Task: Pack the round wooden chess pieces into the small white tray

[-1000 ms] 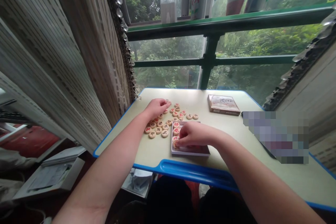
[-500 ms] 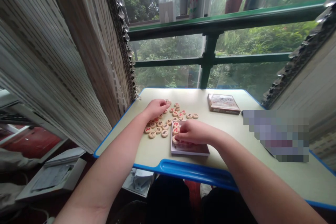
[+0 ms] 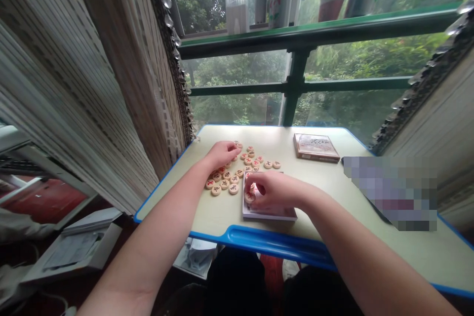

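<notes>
Round wooden Chinese chess pieces [image 3: 224, 184] with red and black characters lie loosely on the table's left half. My left hand [image 3: 221, 154] rests at the far side of this pile, its curled fingers closed at a piece [image 3: 239, 146] there; the fingertips are partly hidden. In front of me is a shallow open box [image 3: 268, 215] with a few pieces along its left wall. My right hand [image 3: 268, 190] reaches over the box, thumb and fingers curved around pieces [image 3: 250, 198] in that row. The hand covers much of the box's inside.
A flat printed box or lid [image 3: 316, 147] lies at the table's back right. A pixelated object [image 3: 392, 192] lies nearer the right edge. The pale table [image 3: 207, 217] has a blue rim and a front groove [image 3: 274, 244]. Curtains [image 3: 111, 59] hang on both sides, with a green window rail [image 3: 314, 34] behind.
My right thumb and fingers have spread along the row of pieces, the fingers now covering the farther ones. The left hand has barely moved. The whole view has shifted very slightly.
</notes>
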`<act>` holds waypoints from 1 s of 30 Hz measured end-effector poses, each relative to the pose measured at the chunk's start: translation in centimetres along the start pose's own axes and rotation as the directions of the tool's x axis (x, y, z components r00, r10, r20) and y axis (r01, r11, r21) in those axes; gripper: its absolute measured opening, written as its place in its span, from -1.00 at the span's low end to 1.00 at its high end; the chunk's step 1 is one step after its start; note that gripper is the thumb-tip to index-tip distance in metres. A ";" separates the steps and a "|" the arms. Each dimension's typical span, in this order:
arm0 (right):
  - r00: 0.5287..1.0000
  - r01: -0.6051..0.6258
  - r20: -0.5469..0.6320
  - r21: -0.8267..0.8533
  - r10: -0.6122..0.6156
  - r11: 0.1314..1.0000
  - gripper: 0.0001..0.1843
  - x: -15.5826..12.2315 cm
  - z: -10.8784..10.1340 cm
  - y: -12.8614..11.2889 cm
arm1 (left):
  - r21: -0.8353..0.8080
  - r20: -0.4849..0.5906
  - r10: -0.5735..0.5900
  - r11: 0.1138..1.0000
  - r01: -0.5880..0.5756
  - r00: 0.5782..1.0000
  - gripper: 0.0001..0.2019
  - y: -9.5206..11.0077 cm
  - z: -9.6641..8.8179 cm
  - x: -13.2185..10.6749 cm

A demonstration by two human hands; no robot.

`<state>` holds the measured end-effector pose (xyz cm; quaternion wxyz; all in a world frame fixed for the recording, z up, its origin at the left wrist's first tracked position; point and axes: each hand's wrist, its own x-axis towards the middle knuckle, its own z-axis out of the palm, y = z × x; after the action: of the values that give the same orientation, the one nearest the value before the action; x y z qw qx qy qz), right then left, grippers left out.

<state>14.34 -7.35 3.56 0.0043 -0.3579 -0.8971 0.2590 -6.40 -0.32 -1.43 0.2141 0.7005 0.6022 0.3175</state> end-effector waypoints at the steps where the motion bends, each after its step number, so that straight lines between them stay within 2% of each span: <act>1: 1.000 -0.006 -0.013 -0.008 0.006 1.000 -0.73 0.0 0.0 0.0 | 0.001 0.007 -0.001 1.000 0.001 1.000 -0.68 0.0 0.0 0.0; 5: 0.998 -0.012 -0.059 -0.023 0.010 1.000 -0.77 0.1 0.1 -0.1 | 0.016 0.018 0.024 1.000 -0.025 1.000 -0.68 0.2 0.1 0.0; 16: 0.998 -0.008 -0.065 -0.024 0.007 1.000 -0.72 0.2 0.1 -0.2 | 0.037 0.025 0.049 0.998 -0.050 0.998 -0.68 0.3 0.0 -0.1; 21: 0.988 -0.012 -0.152 -0.031 0.007 0.999 -0.80 0.2 -0.5 0.7 | 0.001 0.014 0.077 0.997 -0.077 0.997 -0.69 0.7 0.0 -0.3; 25: 0.979 -0.103 -0.191 -0.125 0.078 0.987 -0.87 0.6 -0.5 1.8 | -0.059 -0.031 0.111 0.992 -0.113 0.993 -0.71 1.6 -0.3 -0.8; 30: 0.976 -0.115 -0.204 -0.167 0.080 0.979 -0.83 0.9 0.0 1.8 | -0.077 -0.095 0.101 0.991 -0.108 0.990 -0.72 2.1 -0.6 -0.9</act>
<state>14.82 -5.68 2.53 0.0478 -0.4243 -0.8932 0.1412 -5.41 -1.61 0.24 0.1983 0.7067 0.5601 0.3842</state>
